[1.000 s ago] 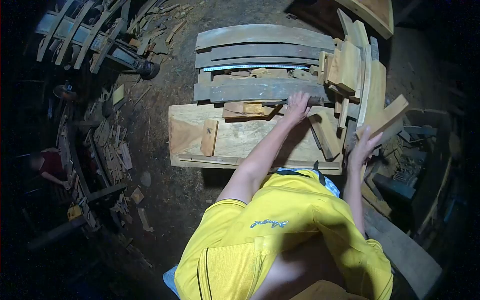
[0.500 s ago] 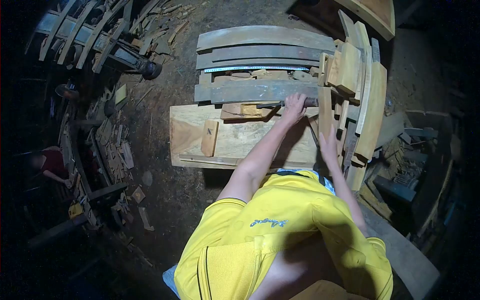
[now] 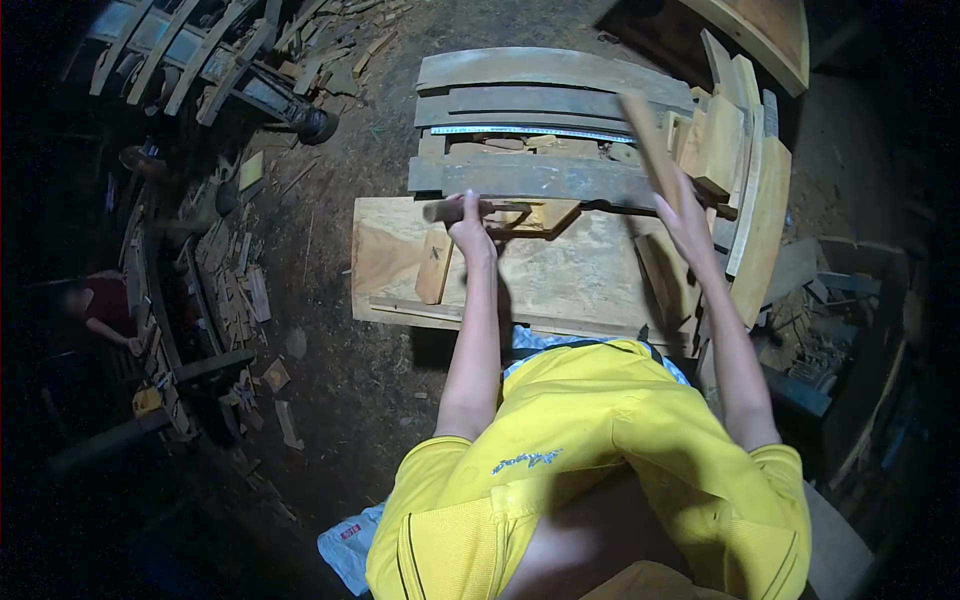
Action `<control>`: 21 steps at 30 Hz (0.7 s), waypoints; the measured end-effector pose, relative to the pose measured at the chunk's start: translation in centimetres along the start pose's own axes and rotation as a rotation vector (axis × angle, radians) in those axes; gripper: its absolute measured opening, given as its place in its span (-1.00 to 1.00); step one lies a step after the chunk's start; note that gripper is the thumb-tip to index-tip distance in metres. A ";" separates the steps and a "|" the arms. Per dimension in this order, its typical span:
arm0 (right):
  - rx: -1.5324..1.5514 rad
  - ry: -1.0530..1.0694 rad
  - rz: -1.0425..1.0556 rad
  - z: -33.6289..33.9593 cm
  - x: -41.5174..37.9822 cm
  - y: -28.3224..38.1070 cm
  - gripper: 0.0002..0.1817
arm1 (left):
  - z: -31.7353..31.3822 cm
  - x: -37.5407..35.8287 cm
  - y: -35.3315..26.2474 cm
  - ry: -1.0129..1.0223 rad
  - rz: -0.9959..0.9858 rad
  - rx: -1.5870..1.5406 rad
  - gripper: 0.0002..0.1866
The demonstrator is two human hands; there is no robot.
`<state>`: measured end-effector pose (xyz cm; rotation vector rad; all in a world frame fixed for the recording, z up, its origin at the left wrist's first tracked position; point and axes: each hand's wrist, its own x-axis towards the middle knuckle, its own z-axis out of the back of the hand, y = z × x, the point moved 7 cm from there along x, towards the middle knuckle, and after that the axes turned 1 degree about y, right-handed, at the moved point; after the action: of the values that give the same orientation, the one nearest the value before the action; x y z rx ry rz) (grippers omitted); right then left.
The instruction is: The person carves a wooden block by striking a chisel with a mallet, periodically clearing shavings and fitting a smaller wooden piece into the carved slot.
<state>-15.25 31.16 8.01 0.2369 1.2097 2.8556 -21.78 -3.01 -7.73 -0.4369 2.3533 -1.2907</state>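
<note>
My left hand [image 3: 470,232] is closed around the handle of a chisel [image 3: 436,212], whose blade points right toward a wooden block [image 3: 560,222] with a pale cut-out. My right hand [image 3: 686,222] grips the lower end of a wooden stick [image 3: 648,140], tilted up and to the left and slightly blurred. Between the hands lies a second long dark tool [image 3: 618,207], its right part passing behind my right hand. The block rests on a light wooden board [image 3: 575,275]. A smaller wood piece [image 3: 432,268] with a dark mark lies left of my left wrist.
Curved grey planks [image 3: 540,68] lie across the far side, with a measuring tape [image 3: 520,131] among them. Stacked timber [image 3: 765,210] lines the right side. Scrap wood [image 3: 225,290] litters the floor at left, where another person [image 3: 105,305] is at the edge.
My left hand has moved left from the dark tool and now holds a chisel with its handle at left. My right hand has raised the wooden stick. The dark tool lies farther right.
</note>
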 end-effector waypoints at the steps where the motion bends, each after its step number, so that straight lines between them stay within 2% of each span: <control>1: -0.094 0.096 0.086 -1.1 2.1 2.6 -0.36 | 1.2 0.3 0.2 -0.047 0.039 -0.117 -0.78; 3: -0.264 0.345 0.391 -4.1 6.3 9.7 -0.41 | 4.2 1.8 2.2 -0.097 0.045 -0.324 -0.81; 5: -0.452 0.573 0.567 -8.3 9.0 17.6 -0.50 | 5.8 2.1 3.9 -0.055 0.136 -0.458 -0.92; 6: -0.478 0.603 0.723 -11.3 10.0 20.9 -0.55 | 7.9 3.1 6.0 -0.070 0.149 -0.513 -0.88; 7: -0.501 0.632 0.880 -14.2 10.2 24.0 -0.59 | 7.8 2.4 5.3 -0.131 0.153 -0.425 -0.82; 9: -0.394 0.694 1.003 -18.4 9.5 30.0 -0.63 | 6.3 -0.8 1.6 -0.008 -0.128 0.139 -0.78; 10: -0.378 0.708 1.057 -21.0 8.9 31.8 -0.63 | 7.5 0.1 3.4 -0.012 -0.141 -0.095 -0.82; 11: -0.361 0.722 1.110 -23.6 8.0 32.8 -0.64 | 7.4 0.3 4.2 -0.122 0.148 -0.500 -0.83; 13: -0.430 0.781 1.210 -28.5 5.8 32.5 -0.62 | 7.9 0.1 4.6 -0.170 0.143 -0.540 -0.81; 15: -0.567 0.897 1.348 -32.7 4.8 30.2 -0.75 | 8.2 0.5 5.0 -0.199 0.140 -0.536 -0.80; 17: -1.143 1.020 1.252 -36.0 4.0 28.1 -0.81 | 7.9 0.1 5.1 -0.189 0.177 -0.524 -0.81; 18: -1.172 0.890 1.484 -36.6 3.3 28.8 -0.87 | 7.8 -0.5 4.4 -0.231 0.200 -0.479 -0.80; 19: -1.212 0.874 1.522 -35.5 2.7 29.9 -0.85 | 7.6 -0.6 4.5 -0.270 0.218 -0.445 -0.79; 21: -0.936 0.699 1.681 -32.7 2.2 32.5 -0.81 | 8.3 -0.2 6.0 -0.264 0.210 -0.454 -0.78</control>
<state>-21.41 -14.57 9.12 0.2639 -1.3991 4.5283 -17.94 -5.74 -16.81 -0.4482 2.3748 -0.5608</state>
